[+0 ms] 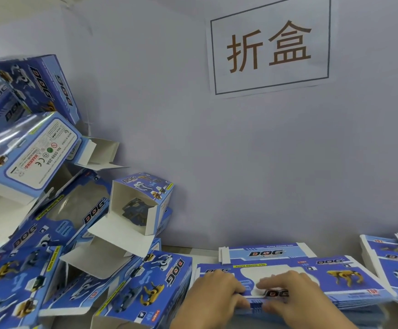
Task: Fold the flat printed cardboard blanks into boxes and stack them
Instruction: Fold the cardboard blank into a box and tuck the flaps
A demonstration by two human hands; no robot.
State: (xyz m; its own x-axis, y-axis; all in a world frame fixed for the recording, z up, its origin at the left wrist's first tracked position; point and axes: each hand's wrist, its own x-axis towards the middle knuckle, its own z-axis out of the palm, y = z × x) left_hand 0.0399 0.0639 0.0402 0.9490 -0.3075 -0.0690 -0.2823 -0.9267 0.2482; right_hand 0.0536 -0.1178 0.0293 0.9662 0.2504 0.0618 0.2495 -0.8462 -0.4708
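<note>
Directly under both hands, at the near right of the counter (205,254), lies the stack of flat blanks (335,281), its long axis running left to right. Left hand (213,294) and right hand (295,298) rest side by side on its near edge, fingers curled and pinching the top blank, equally near it. Folded boxes (131,286) are piled to the left.

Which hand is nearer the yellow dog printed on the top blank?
Right. The right hand rests on the top blank just left of the yellow dog; the left hand lies further left.

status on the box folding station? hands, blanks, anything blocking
Left hand and right hand both gripping the near edge of the top blank. Not yet folded. Folded boxes heaped left. Nothing blocking.
</note>
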